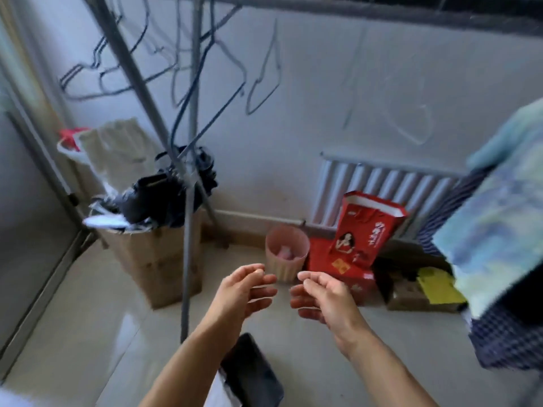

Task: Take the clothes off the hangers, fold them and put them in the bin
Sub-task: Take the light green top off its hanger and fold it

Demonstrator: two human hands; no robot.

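Left hand (pixel 245 284) and right hand (pixel 321 295) both released, empty; blurred hanging clothes (pixel 496 230) at right could slip mid-grab, snagging hangers (pixel 123 74).

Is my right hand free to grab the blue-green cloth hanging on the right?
Probably yes: the right hand is empty and open, and nothing stands between it and the blue-green cloth up to its right.
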